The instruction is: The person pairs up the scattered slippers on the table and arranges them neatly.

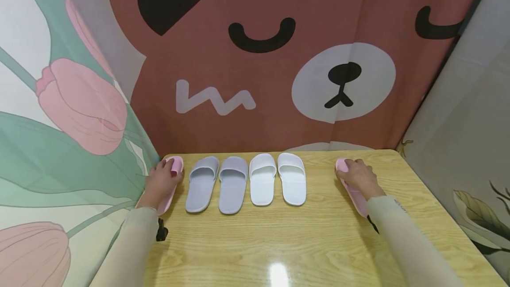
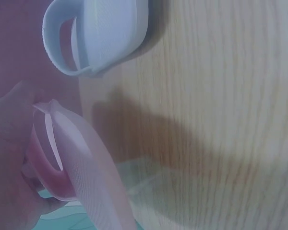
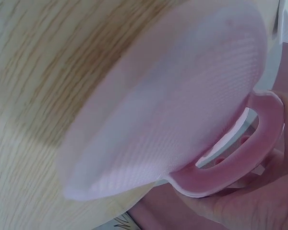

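In the head view my left hand [image 1: 161, 180] grips a pink slipper [image 1: 168, 203] by its strap end at the table's far left. The left wrist view shows this pink slipper [image 2: 89, 153] tilted on edge, thumb and fingers around the strap. Over at the right, my right hand [image 1: 360, 177] holds another pink slipper [image 1: 357, 200] by the strap. That slipper [image 3: 173, 110] is tilted in the right wrist view, its textured footbed facing the camera. Between the hands lie two grey slippers [image 1: 201, 189] and two white slippers [image 1: 263, 187], side by side, toes toward the back.
The wooden table [image 1: 247, 242] ends at a back curtain [image 1: 271, 132] with a bear print. A tulip-patterned curtain [image 1: 95, 167] hangs close along the left edge, and a pale leaf-patterned curtain [image 1: 458, 145] stands along the right.
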`<state>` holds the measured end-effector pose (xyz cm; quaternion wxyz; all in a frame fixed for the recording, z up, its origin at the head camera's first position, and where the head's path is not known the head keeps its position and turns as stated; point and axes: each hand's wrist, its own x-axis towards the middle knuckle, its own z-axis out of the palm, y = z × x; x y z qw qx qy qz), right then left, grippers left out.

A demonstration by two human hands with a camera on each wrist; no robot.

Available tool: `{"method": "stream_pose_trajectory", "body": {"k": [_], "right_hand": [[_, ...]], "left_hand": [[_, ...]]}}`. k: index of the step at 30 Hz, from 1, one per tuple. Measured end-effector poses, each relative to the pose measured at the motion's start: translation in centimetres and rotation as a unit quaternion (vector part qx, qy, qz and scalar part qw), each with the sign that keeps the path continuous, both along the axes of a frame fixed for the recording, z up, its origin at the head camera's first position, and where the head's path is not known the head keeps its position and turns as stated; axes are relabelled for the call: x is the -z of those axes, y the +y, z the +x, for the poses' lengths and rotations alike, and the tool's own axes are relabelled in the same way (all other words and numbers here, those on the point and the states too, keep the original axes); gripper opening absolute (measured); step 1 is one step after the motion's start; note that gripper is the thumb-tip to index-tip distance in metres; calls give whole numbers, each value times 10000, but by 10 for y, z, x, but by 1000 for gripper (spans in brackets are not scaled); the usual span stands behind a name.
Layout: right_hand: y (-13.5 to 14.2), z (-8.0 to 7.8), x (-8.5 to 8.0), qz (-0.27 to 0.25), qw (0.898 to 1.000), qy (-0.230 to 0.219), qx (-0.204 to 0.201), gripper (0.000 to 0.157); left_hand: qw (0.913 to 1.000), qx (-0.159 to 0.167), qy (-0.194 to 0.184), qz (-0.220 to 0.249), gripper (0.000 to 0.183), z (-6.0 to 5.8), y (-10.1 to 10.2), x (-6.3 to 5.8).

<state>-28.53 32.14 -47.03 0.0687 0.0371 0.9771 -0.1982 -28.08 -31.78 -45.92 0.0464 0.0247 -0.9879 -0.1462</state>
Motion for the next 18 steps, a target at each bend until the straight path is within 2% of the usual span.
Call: {"method": "stream_pose_trajectory", "body": {"k": [7, 18], "right_hand": [[1, 0, -4, -80, 9999, -39, 64, 83], [1, -4, -7, -181, 9997, 49, 163, 84]], "left_hand": [[9999, -88, -66, 4, 78, 1, 3, -2], [9999, -110, 103, -67, 75, 3, 6, -3]]}}
